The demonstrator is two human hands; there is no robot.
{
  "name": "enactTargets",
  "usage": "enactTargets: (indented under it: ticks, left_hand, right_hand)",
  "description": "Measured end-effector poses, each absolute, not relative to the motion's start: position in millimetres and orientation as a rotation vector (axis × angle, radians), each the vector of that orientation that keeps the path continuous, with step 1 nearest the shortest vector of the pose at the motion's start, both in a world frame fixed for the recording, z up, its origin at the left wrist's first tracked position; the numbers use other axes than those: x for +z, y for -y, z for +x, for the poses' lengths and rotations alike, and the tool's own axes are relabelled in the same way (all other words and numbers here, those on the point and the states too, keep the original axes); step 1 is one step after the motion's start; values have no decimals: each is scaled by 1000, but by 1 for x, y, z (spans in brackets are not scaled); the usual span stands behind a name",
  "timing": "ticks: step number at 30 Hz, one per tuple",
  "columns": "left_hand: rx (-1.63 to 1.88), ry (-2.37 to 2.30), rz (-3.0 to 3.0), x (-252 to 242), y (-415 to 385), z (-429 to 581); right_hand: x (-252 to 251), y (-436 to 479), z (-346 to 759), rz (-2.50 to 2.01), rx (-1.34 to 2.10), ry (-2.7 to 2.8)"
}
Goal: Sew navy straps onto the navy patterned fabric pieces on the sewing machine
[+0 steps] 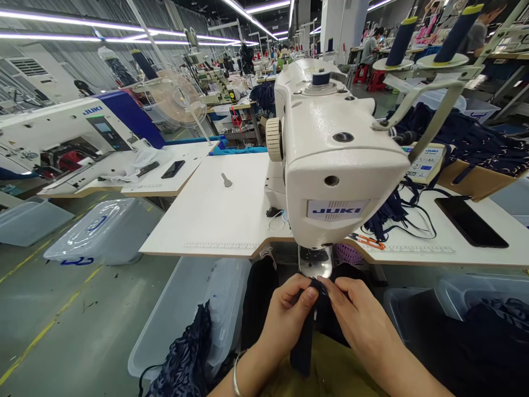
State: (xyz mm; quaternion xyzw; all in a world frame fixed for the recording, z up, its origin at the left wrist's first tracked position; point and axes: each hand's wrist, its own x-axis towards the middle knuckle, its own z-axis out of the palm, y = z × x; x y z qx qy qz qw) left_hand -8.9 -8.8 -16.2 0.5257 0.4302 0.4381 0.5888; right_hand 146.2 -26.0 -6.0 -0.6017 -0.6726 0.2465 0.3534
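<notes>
A narrow dark navy fabric strip (pixel 303 347) hangs down over my lap, its upper end between both hands. My left hand (pixel 291 309) pinches that end between thumb and fingers. From the other side, my right hand (pixel 351 309) presses its fingertips on the same end; small folds there are too fine to make out. Just beyond my fingertips is the shiny metal bed (pixel 314 262) of a white JUKI sewing machine (pixel 330 165). The fabric appears a little in front of that bed, below the machine head.
Right of the machine lie a bundle of navy strips (pixel 388 215), orange-handled snips (pixel 367 241) and a black phone (pixel 471 220). A small metal plate (pixel 226 180) rests on the white tabletop (pixel 198 215). Below stands a clear bin (pixel 165 314) with navy fabric (pixel 188 353).
</notes>
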Motion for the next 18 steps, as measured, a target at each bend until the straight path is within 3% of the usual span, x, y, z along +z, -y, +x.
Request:
enactTargets:
  ticks: [11,18]
  left_hand:
    - [1059,-973,1423,-16,11,-10]
    - [1058,-1005,1740,-14,10,-11]
  right_hand:
    - [-41,36,140,-1401,440,1728]
    - [-18,26,146,-1222,430,1790]
